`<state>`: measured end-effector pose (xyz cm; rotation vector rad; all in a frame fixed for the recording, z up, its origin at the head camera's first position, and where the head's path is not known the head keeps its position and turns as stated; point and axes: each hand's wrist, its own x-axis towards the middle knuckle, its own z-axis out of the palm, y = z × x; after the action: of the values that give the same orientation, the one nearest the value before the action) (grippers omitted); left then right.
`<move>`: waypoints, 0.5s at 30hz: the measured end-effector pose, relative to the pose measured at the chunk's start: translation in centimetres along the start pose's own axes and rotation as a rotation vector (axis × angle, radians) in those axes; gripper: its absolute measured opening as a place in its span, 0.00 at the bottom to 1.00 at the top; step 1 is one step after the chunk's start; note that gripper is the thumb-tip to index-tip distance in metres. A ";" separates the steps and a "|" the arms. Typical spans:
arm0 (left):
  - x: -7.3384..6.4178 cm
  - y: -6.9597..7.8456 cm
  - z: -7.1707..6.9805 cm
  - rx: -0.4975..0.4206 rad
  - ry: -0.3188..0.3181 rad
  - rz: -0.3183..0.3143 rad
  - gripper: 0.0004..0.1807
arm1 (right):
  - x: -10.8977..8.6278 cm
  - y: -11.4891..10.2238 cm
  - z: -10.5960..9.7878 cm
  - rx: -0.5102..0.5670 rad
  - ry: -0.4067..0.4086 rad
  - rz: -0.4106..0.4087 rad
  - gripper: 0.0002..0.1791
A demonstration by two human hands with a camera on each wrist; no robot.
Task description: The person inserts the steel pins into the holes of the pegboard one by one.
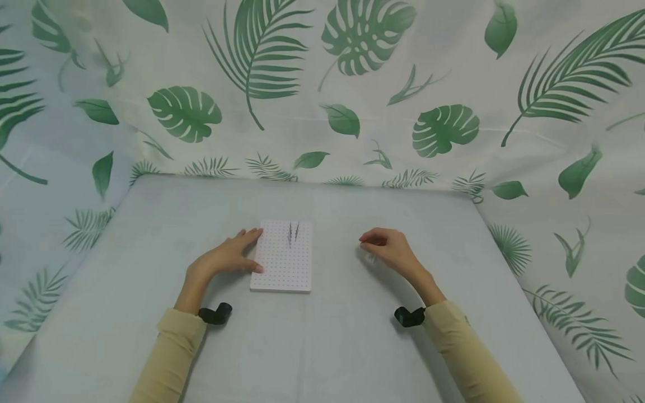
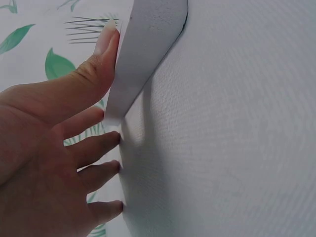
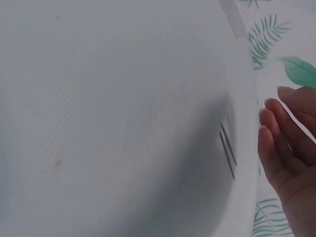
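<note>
A white board (image 1: 282, 268) with rows of small holes lies flat on the table. Several thin dark pins (image 1: 293, 232) stand upright near its far edge. My left hand (image 1: 227, 254) is spread along the board's left side, its thumb resting on the top face near the edge. In the left wrist view the other fingers reach out straight beside the board's edge. To the right of the board, my right hand (image 1: 388, 249) hangs over the table with fingers loosely bent. Two dark pins (image 3: 227, 151) lie below its fingertips, by a small clear item (image 1: 370, 257). Nothing shows between thumb and fingers.
A pale cloth covers the table (image 1: 302, 347). Behind and at both sides hang white sheets (image 1: 282, 140) printed with green leaves. A black wrist camera (image 1: 215, 314) sits on the left wrist and another black camera (image 1: 409, 317) on the right.
</note>
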<state>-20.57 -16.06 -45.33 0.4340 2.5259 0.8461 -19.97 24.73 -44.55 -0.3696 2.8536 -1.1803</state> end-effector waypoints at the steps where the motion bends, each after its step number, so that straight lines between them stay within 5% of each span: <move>1: 0.0 0.0 0.0 -0.003 0.000 -0.002 0.56 | -0.1 0.2 -0.1 -0.011 -0.001 0.004 0.10; 15: -0.1 0.1 0.0 -0.014 0.003 -0.002 0.56 | -1.2 3.0 -2.0 -0.110 0.002 0.114 0.15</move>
<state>-20.48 -16.01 -45.23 0.4264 2.5211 0.8640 -19.62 28.44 -45.31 -0.2053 2.9051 -1.0077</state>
